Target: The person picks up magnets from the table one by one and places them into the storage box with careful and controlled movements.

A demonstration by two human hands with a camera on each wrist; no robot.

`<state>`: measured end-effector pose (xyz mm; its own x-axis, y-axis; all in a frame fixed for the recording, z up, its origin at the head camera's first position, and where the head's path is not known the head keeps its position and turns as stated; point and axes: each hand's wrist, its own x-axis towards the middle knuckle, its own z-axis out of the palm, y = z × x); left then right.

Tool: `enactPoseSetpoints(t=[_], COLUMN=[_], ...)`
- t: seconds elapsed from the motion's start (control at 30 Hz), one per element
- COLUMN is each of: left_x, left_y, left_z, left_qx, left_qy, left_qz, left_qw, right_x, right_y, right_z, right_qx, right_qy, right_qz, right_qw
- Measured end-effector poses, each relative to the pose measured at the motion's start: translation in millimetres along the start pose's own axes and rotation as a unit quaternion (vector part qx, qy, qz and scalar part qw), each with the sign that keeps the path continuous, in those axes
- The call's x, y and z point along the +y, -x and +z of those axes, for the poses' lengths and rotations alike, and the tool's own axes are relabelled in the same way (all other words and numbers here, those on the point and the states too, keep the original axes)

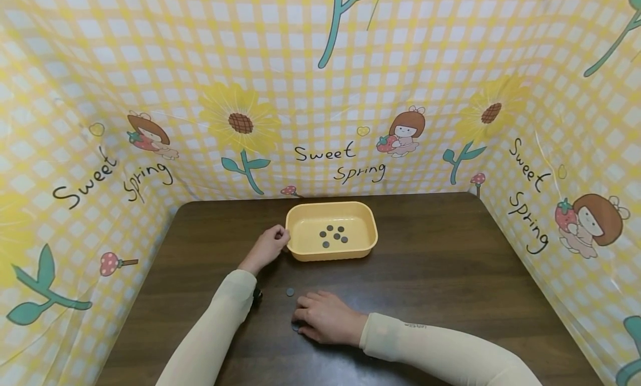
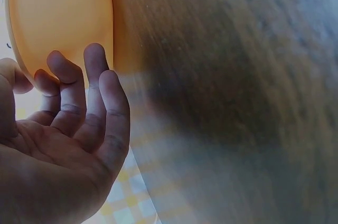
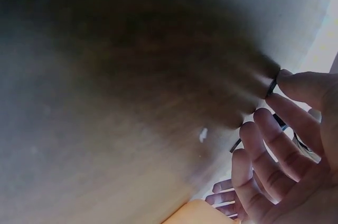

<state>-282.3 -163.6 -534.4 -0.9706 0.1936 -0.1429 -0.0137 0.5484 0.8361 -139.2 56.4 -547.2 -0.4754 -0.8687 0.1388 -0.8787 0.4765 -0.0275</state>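
Observation:
A yellow plastic basin (image 1: 330, 255) stands near the back of the table, with several small dark grey discs (image 1: 326, 245) lying flat on its floor. At its left end my left hand (image 1: 267, 246) holds the rim between thumb and curled fingers; the left wrist view shows the fingers against the basin wall (image 2: 58, 12). Lower down, my right hand (image 1: 328, 318) pinches another dark disc (image 3: 272, 87) at the tabletop with thumb and index finger, its other fingers bent. Between the two hands a single loose disc (image 1: 290, 292) lies on the wood.
The dark brown wooden table (image 1: 425, 275) is enclosed by a yellow checked cloth (image 1: 320, 108) printed with sunflowers and cartoon figures, at the back and both sides. A black wrist device (image 1: 257, 296) shows beside the left sleeve. In the right wrist view a small white mark (image 3: 203, 134) appears on the table.

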Motion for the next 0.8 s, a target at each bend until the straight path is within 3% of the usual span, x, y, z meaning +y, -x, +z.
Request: enactPoseSetpoints(t=[0.8], left_x=[0.8], left_y=[1.2], left_z=[1.1], left_qx=[0.004], left_qy=[0.004], left_qz=[0.001], left_qw=[1.0], right_x=[-1.3], right_y=[1.6], right_z=[0.2], right_qx=[0.018], right_qy=[-0.018], right_qz=[0.009], right_qw=[0.9997])
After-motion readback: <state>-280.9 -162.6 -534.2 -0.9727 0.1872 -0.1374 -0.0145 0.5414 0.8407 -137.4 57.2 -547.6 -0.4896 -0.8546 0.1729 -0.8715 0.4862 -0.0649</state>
